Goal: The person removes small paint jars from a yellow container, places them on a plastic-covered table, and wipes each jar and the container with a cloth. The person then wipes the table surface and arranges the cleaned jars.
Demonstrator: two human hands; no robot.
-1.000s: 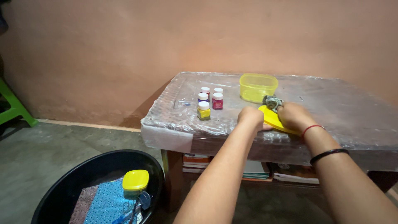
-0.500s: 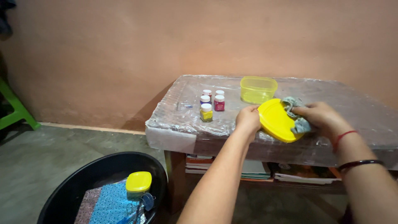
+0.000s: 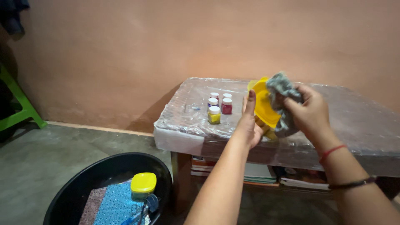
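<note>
head view: yellow lid [image 3: 263, 103] tilted upright, grey rag [image 3: 282, 92] on it.

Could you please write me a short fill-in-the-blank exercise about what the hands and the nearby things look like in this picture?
1. The left hand holds up a lid whose colour is ____.
2. The right hand presses a crumpled grey ____ against that lid.
3. The small paint jars stand on the table, which is covered with clear ____.
4. On the floor, the black tub holds a box with a ____ lid.

Missing words: yellow; cloth; plastic; yellow
</note>
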